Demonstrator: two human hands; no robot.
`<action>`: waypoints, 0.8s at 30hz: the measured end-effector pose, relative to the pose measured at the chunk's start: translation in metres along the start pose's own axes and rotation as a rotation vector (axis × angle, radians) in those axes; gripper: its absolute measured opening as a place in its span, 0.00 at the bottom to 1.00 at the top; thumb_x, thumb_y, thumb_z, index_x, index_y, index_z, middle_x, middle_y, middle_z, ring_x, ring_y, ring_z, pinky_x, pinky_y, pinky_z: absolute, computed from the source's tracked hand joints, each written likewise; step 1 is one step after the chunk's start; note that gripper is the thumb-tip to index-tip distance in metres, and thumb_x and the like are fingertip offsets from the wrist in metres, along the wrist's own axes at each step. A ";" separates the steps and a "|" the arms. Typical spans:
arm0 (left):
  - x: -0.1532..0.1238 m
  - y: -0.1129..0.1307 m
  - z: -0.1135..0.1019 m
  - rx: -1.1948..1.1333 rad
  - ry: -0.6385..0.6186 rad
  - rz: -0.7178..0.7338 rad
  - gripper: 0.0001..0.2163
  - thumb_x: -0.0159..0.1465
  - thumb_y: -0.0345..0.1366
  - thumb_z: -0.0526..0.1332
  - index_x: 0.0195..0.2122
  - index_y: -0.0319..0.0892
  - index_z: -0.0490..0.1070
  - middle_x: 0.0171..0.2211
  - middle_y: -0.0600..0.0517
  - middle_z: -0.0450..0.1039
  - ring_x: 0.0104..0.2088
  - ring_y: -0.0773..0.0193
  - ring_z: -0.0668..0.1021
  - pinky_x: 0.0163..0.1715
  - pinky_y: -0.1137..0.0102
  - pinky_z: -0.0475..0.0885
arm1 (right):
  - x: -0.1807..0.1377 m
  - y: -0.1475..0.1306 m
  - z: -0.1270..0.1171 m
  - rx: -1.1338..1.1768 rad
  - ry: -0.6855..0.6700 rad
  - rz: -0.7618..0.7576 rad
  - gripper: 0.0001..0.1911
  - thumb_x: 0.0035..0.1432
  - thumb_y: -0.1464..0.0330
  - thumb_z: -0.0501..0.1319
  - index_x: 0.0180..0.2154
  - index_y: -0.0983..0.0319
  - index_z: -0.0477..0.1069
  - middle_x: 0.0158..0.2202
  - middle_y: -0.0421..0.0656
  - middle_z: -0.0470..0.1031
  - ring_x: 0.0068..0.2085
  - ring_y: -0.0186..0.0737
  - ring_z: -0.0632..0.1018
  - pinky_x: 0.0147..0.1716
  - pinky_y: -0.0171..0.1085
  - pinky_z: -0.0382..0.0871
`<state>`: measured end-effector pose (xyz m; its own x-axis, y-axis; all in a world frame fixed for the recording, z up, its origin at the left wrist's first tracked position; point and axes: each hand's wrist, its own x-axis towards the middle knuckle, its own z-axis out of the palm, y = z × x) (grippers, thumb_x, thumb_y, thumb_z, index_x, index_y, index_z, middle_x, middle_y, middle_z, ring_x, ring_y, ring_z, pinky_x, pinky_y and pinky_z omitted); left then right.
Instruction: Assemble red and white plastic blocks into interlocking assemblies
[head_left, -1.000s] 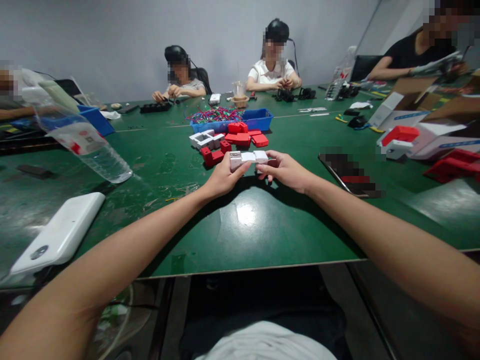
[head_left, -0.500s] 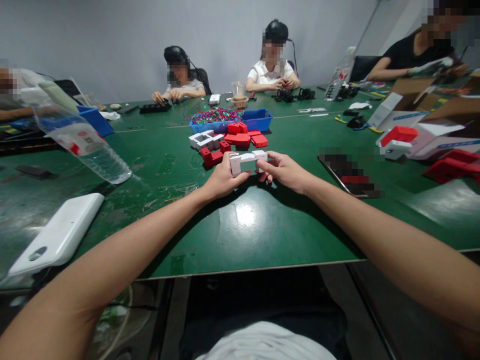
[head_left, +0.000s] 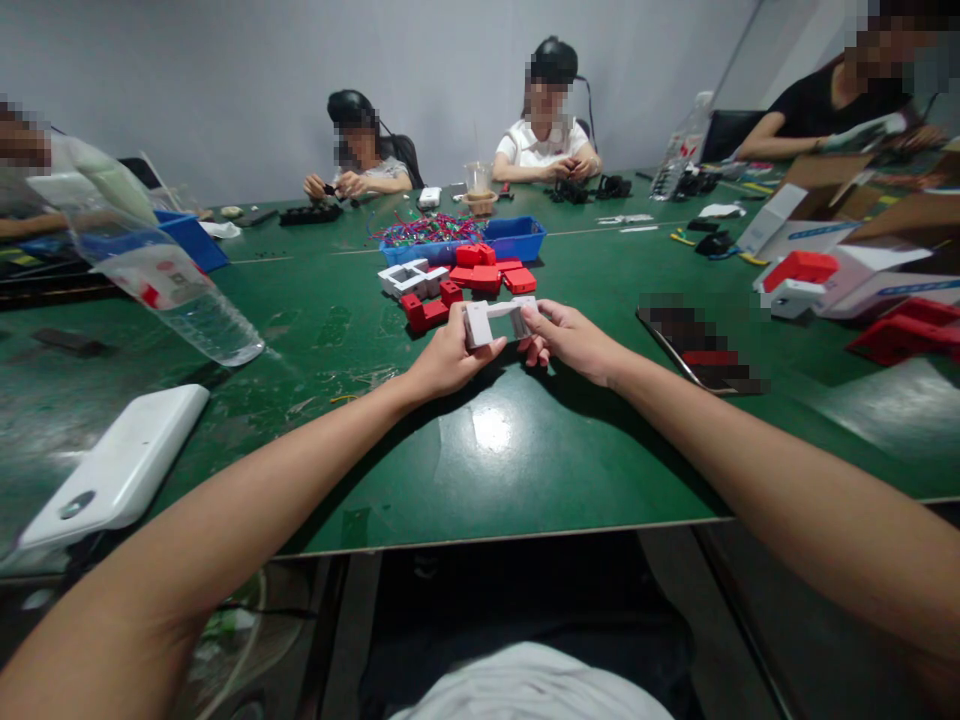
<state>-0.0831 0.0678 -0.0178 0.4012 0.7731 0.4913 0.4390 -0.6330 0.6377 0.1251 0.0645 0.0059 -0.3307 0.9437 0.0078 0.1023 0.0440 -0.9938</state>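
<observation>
Between my hands, just above the green table [head_left: 420,480], is a white U-shaped plastic bracket [head_left: 478,325]. My left hand [head_left: 442,355] is closed around its left end, thumb along the lower edge. With thumb and fingers, my right hand [head_left: 566,338] pinches the right end; some of those fingers are curled below it. Just beyond lie several red plastic parts [head_left: 480,278] and white plastic frames [head_left: 412,279]. A red bracket [head_left: 426,314] sits close to my left fingertips.
A blue bin [head_left: 517,240] with colourful wires stands behind the parts. To the left are a tilted water bottle [head_left: 187,300] and a white power bank [head_left: 120,460]. A phone [head_left: 697,345] and open boxes [head_left: 817,215] lie right. Several people sit around the table.
The white bracket has been turned in my hands, so its left end face now shows more. My right fingers have shifted slightly on it. A co-worker across the table has raised a hand.
</observation>
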 end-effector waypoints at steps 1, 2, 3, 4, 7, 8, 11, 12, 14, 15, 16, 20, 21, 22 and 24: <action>0.000 0.001 -0.001 -0.008 -0.003 -0.009 0.19 0.63 0.44 0.63 0.47 0.43 0.56 0.43 0.45 0.75 0.39 0.59 0.80 0.37 0.66 0.75 | 0.000 0.000 0.000 -0.006 -0.002 -0.004 0.11 0.70 0.60 0.56 0.44 0.62 0.65 0.22 0.37 0.74 0.19 0.30 0.76 0.16 0.26 0.64; 0.000 0.002 -0.001 -0.017 -0.004 -0.019 0.19 0.64 0.45 0.63 0.47 0.43 0.56 0.44 0.45 0.75 0.40 0.58 0.80 0.38 0.66 0.75 | 0.000 0.000 0.000 -0.011 -0.003 -0.008 0.12 0.70 0.60 0.55 0.46 0.62 0.64 0.22 0.37 0.74 0.19 0.31 0.76 0.15 0.26 0.63; 0.000 0.002 -0.001 -0.024 -0.001 -0.029 0.19 0.64 0.47 0.62 0.47 0.43 0.56 0.45 0.44 0.75 0.41 0.58 0.80 0.38 0.66 0.75 | 0.000 0.000 0.000 -0.017 -0.004 -0.011 0.12 0.71 0.59 0.54 0.47 0.62 0.63 0.22 0.37 0.75 0.19 0.32 0.76 0.15 0.27 0.63; 0.000 0.002 -0.002 -0.028 0.002 -0.040 0.20 0.64 0.48 0.62 0.47 0.43 0.56 0.45 0.44 0.75 0.41 0.58 0.80 0.39 0.66 0.75 | 0.000 0.000 0.000 -0.022 -0.004 -0.016 0.13 0.71 0.59 0.53 0.49 0.61 0.63 0.22 0.38 0.75 0.18 0.32 0.76 0.14 0.27 0.62; 0.000 0.002 -0.002 -0.027 0.009 -0.067 0.20 0.64 0.52 0.60 0.44 0.43 0.56 0.44 0.43 0.76 0.41 0.56 0.80 0.39 0.64 0.75 | 0.000 0.000 0.001 -0.035 -0.008 -0.027 0.14 0.72 0.59 0.52 0.51 0.61 0.62 0.22 0.38 0.75 0.18 0.32 0.76 0.14 0.27 0.62; 0.000 0.002 -0.002 -0.023 0.007 -0.073 0.20 0.64 0.53 0.60 0.44 0.43 0.55 0.44 0.43 0.76 0.41 0.56 0.80 0.39 0.64 0.75 | 0.000 -0.001 0.001 -0.043 -0.012 -0.028 0.14 0.72 0.59 0.52 0.51 0.61 0.63 0.22 0.38 0.76 0.18 0.32 0.76 0.14 0.27 0.62; 0.000 0.003 -0.003 -0.011 -0.004 -0.094 0.21 0.64 0.53 0.60 0.43 0.43 0.55 0.42 0.43 0.76 0.39 0.55 0.81 0.37 0.64 0.75 | -0.002 -0.001 0.000 -0.076 -0.035 -0.027 0.15 0.70 0.60 0.56 0.51 0.62 0.64 0.24 0.39 0.77 0.19 0.32 0.76 0.15 0.27 0.63; 0.000 0.004 -0.003 -0.011 -0.005 -0.104 0.21 0.64 0.54 0.60 0.44 0.43 0.55 0.42 0.43 0.76 0.38 0.55 0.81 0.37 0.63 0.75 | -0.002 -0.001 -0.001 -0.087 -0.050 -0.029 0.16 0.67 0.61 0.59 0.51 0.62 0.64 0.25 0.39 0.77 0.20 0.32 0.76 0.16 0.27 0.64; -0.001 0.006 -0.003 -0.016 0.006 -0.112 0.22 0.64 0.54 0.60 0.45 0.42 0.55 0.43 0.42 0.76 0.39 0.54 0.81 0.38 0.63 0.75 | -0.003 -0.001 -0.002 -0.107 -0.085 -0.039 0.21 0.62 0.63 0.66 0.53 0.62 0.64 0.27 0.39 0.77 0.21 0.31 0.76 0.17 0.28 0.65; -0.001 0.007 -0.003 -0.020 0.014 -0.109 0.23 0.64 0.54 0.60 0.46 0.42 0.55 0.44 0.42 0.76 0.40 0.54 0.81 0.39 0.63 0.75 | -0.004 -0.001 -0.003 -0.117 -0.101 -0.046 0.23 0.59 0.65 0.67 0.53 0.62 0.64 0.28 0.38 0.77 0.22 0.31 0.76 0.17 0.28 0.65; -0.001 0.007 -0.003 -0.022 0.022 -0.104 0.23 0.63 0.54 0.60 0.46 0.43 0.55 0.45 0.42 0.76 0.41 0.54 0.81 0.40 0.63 0.76 | -0.004 -0.001 -0.003 -0.130 -0.113 -0.053 0.24 0.58 0.67 0.68 0.54 0.62 0.64 0.28 0.38 0.77 0.22 0.31 0.76 0.17 0.28 0.65; -0.002 0.007 -0.003 0.004 0.030 -0.081 0.23 0.64 0.54 0.60 0.46 0.43 0.56 0.44 0.43 0.76 0.40 0.56 0.81 0.38 0.65 0.75 | -0.004 -0.001 -0.004 -0.182 -0.126 -0.062 0.20 0.59 0.72 0.64 0.52 0.63 0.64 0.28 0.38 0.77 0.22 0.31 0.76 0.18 0.28 0.66; -0.002 0.006 -0.003 0.012 0.031 -0.070 0.22 0.63 0.54 0.60 0.46 0.43 0.56 0.43 0.44 0.76 0.39 0.57 0.81 0.37 0.66 0.75 | -0.004 -0.002 -0.004 -0.193 -0.125 -0.061 0.19 0.59 0.73 0.63 0.52 0.63 0.64 0.28 0.38 0.77 0.22 0.31 0.76 0.18 0.28 0.66; -0.002 0.006 -0.003 0.019 0.030 -0.058 0.23 0.63 0.54 0.60 0.46 0.43 0.56 0.43 0.44 0.76 0.38 0.57 0.80 0.36 0.67 0.74 | -0.004 -0.002 -0.003 -0.203 -0.123 -0.059 0.19 0.58 0.76 0.63 0.51 0.64 0.64 0.29 0.38 0.77 0.23 0.31 0.77 0.18 0.28 0.66; -0.002 0.006 -0.004 0.029 0.018 -0.035 0.23 0.63 0.55 0.61 0.46 0.43 0.56 0.42 0.45 0.76 0.37 0.58 0.80 0.35 0.68 0.73 | -0.004 -0.004 -0.002 -0.222 -0.113 -0.054 0.21 0.54 0.81 0.61 0.49 0.64 0.64 0.29 0.38 0.78 0.24 0.32 0.77 0.19 0.28 0.66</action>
<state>-0.0844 0.0624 -0.0130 0.3710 0.7951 0.4798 0.4754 -0.6065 0.6373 0.1283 0.0609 0.0103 -0.4422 0.8962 0.0349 0.2814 0.1756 -0.9434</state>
